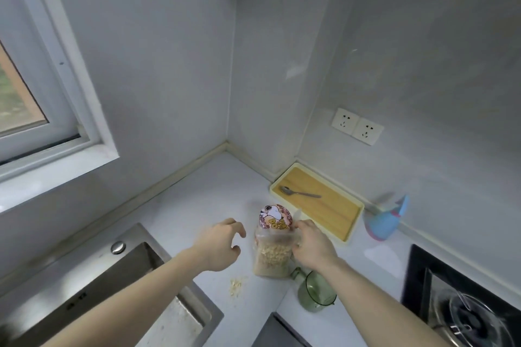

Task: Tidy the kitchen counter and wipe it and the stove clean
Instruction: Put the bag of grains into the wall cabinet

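A white kitchen counter fills the corner of a room with pale grey walls. Standing upright in the middle of it is a clear bag of cereal, filled with small pale rings. Its top carries a round pink label showing a white cartoon dog with black ears and cereal rings; no words on it can be read.

The right hand grips the bag's upper right edge, thumb and fingers curled and pinching the plastic. The left hand hovers just left of the bag, not touching it, fingers spread and loosely curved, holding nothing.

A small scatter of crumbs lies on the counter near the bag's left base. A green glass measuring cup sits just near and right of the bag, under the right forearm.

Farther right, against the wall, a yellow wooden tray holds a metal spoon. A blue and pink container, blurred, stands right of the tray. Two white wall sockets are above.

A steel sink is at the near left, a black gas stove at the near right. A window is at the far left.
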A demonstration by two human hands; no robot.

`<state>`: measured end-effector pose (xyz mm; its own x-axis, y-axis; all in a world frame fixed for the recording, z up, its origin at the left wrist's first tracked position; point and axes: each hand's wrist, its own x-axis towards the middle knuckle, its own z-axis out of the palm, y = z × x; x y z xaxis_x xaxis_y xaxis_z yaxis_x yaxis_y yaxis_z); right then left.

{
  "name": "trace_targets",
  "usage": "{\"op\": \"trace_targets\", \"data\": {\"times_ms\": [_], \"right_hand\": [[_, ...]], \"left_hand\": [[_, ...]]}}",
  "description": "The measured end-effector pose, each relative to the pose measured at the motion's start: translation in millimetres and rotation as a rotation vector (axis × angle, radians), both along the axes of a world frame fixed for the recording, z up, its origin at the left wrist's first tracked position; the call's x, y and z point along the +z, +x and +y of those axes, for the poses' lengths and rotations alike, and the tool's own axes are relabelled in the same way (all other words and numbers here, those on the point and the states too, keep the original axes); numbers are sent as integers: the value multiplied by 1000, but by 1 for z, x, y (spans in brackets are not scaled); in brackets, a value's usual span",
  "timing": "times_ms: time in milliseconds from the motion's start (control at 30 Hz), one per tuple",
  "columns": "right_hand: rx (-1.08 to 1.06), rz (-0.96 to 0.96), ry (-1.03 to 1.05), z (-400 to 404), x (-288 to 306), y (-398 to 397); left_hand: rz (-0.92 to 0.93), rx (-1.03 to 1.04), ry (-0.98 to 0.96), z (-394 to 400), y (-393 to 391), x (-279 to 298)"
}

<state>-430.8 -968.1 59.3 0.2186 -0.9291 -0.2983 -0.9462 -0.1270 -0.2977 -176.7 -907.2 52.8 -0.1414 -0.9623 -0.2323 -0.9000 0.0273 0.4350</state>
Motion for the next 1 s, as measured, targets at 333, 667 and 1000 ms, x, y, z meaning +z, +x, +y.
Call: {"op": "trace_targets", "data": {"times_ms": [333,667,1000], "right_hand": [[-5,100,-57,-24,-30,19],[67,40,-144,-5,21,26],[45,-226,-523,-3,212,23]], "left_hand": [[-33,39,62,11,15,-22],[-25,39,-41,1,19,35],[9,-42,-409,-28,15,180]]}}
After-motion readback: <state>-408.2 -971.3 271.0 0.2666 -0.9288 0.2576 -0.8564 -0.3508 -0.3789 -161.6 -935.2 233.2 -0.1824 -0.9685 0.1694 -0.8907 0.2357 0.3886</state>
